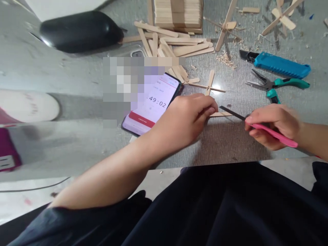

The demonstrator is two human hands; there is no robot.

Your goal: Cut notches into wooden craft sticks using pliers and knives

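My left hand (186,118) is closed, its fingers pinching a flat wooden stick (221,114) down on the grey table (230,140). My right hand (274,124) grips a pink-handled knife (271,133); its dark blade (232,112) lies on the stick just right of my left fingertips. A small cross of wooden sticks (208,85) lies just beyond my left hand.
A phone (153,104) showing a timer sits left of my left hand. Behind are loose wooden sticks (174,44), a stacked block of sticks (178,13), a blue utility knife (279,64), teal pliers (276,84), stick crosses (280,17) and a black object (80,30).
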